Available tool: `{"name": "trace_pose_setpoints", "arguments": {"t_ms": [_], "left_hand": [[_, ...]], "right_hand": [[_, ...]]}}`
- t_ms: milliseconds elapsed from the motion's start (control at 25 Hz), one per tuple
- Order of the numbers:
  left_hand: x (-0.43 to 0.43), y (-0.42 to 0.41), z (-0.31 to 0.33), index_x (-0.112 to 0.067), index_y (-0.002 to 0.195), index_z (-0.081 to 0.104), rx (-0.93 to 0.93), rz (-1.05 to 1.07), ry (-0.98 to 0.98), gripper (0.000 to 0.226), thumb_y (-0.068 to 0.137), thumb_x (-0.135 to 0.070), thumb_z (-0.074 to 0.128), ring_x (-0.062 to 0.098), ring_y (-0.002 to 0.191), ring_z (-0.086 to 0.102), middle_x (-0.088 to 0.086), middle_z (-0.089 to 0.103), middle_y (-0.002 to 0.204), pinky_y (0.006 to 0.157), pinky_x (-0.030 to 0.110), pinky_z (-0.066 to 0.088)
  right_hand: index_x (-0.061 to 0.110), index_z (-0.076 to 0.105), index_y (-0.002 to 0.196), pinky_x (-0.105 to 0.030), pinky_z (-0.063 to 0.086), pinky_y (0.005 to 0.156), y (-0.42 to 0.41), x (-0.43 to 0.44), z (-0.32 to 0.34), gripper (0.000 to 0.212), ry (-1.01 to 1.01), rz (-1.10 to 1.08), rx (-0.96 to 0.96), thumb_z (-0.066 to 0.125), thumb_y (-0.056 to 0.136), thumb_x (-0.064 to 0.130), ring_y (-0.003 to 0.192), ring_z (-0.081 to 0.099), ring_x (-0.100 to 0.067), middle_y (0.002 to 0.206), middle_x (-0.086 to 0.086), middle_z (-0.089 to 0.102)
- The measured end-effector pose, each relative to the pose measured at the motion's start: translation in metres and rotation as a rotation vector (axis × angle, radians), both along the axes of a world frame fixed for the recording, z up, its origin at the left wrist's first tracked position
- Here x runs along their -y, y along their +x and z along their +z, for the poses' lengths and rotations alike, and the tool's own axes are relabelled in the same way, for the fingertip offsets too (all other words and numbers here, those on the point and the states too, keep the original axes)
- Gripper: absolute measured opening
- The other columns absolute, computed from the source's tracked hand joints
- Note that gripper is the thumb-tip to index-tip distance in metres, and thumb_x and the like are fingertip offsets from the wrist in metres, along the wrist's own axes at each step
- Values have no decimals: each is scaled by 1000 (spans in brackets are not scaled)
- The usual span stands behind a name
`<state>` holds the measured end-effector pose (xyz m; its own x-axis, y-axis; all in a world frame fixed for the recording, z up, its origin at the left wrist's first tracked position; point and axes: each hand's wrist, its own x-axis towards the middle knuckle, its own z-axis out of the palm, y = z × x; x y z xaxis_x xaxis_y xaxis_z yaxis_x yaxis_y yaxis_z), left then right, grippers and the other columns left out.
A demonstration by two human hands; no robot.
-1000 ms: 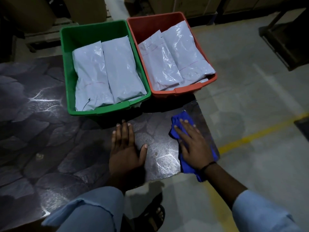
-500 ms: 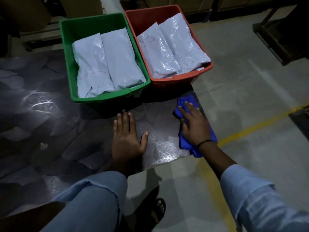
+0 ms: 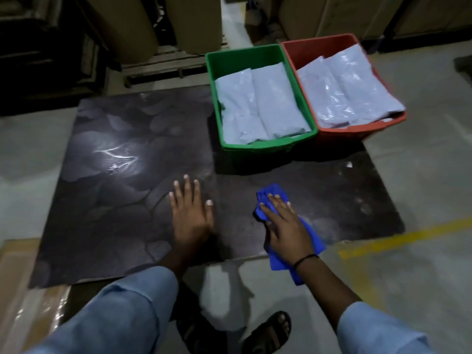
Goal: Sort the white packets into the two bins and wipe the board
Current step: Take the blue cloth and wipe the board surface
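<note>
— Packets (image 3: 263,103) sorted?
— Seemingly, yes. Two side by side in the green bin (image 3: 245,56), more in the red bin (image 3: 319,47), both bins touching at the far right corner of the board (image 3: 115,200). None loose elsewhere.
— And the hands?
— Apart. Left hand (image 3: 190,215) flat on the board near its front edge, fingers straight and spread, holding nothing. Right hand (image 3: 286,226) just to the right, fingers straight, pressing the blue cloth (image 3: 270,192) down onto the surface.
— Direction for the wiping?
— Hard to call. Long side of the board running left to right; largest open stretch off to the left, beyond the left hand. Pale smudges just right of the cloth, nearer the right hand. Left hand directly between cloth and that big stretch, so probably worth lifting clear first.
</note>
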<state>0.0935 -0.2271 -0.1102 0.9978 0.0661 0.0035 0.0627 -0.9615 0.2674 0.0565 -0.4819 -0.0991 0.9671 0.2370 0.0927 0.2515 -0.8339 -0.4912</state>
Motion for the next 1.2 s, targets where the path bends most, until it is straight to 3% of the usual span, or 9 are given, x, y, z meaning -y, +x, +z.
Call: {"name": "trace_pose_setpoints", "arguments": {"t_ms": [120, 280, 400, 560, 600, 760, 880, 1080, 1200], "left_hand": [[-90, 15, 4, -3, 156, 30, -66, 45, 51, 79, 97, -55, 23, 43, 154, 9, 16, 15, 168, 125, 56, 10], [-158, 38, 2, -10, 160, 20, -77, -102, 67, 87, 95, -68, 27, 38, 155, 7, 9, 10, 170, 126, 50, 10], [-163, 41, -3, -11, 160, 24, -18, -126, 26, 86, 95, -66, 36, 37, 155, 11, 9, 14, 169, 126, 50, 13], [-166, 36, -13, -7, 156, 33, 122, -122, -28, 71, 99, -49, 41, 37, 154, 19, 14, 23, 166, 123, 54, 21], [-168, 37, -16, -7, 156, 33, 152, -130, -34, 67, 100, -42, 39, 36, 154, 19, 14, 23, 166, 122, 55, 23], [-167, 42, -15, -10, 159, 27, 152, -120, -11, 64, 99, -31, 36, 35, 156, 13, 11, 17, 168, 123, 53, 19], [-165, 38, -15, -10, 160, 22, 106, -111, 33, 66, 100, -34, 34, 35, 156, 10, 11, 13, 169, 124, 53, 16], [-191, 103, -15, -12, 161, 20, 44, -187, 27, 71, 100, -48, 25, 40, 155, 8, 14, 13, 169, 126, 54, 8], [-207, 154, -14, -12, 161, 17, 23, -120, 43, 74, 100, -53, 24, 39, 156, 5, 15, 9, 169, 126, 54, 5]], "right_hand": [[14, 61, 134, -44, 31, 118, 7, -38, 6, 48, -12, 171, 16, 54, 86, 10, 139, 44, -29, 149, -9, 49], [13, 60, 135, -38, 28, 118, 54, -90, 10, 45, 63, 174, -50, 55, 91, 10, 140, 43, -30, 149, -9, 49], [14, 57, 139, -36, 25, 120, 81, -131, 11, 45, 56, 163, -84, 51, 95, 19, 142, 39, -31, 151, -11, 45], [22, 41, 149, -46, 18, 123, 84, -200, 5, 56, -165, 530, -18, 49, 97, 40, 149, 27, -28, 159, -10, 33], [23, 37, 151, -48, 16, 123, 99, -204, 2, 59, -199, 514, 21, 47, 97, 43, 150, 25, -26, 160, -8, 31], [21, 39, 151, -52, 22, 119, 190, -210, 0, 65, -220, 75, 16, 29, 95, 53, 150, 24, -27, 160, -10, 32], [22, 37, 152, -52, 23, 118, 179, -229, -1, 61, -227, 109, 4, 33, 97, 48, 150, 22, -25, 161, -8, 30], [24, 32, 154, -46, 17, 123, 43, -229, 10, 58, -168, 261, -5, 50, 99, 33, 153, 11, -16, 164, 1, 22], [25, 34, 153, -46, 18, 123, 61, -236, 2, 58, -158, 214, 4, 50, 98, 30, 153, 12, -15, 164, 2, 22]]}}
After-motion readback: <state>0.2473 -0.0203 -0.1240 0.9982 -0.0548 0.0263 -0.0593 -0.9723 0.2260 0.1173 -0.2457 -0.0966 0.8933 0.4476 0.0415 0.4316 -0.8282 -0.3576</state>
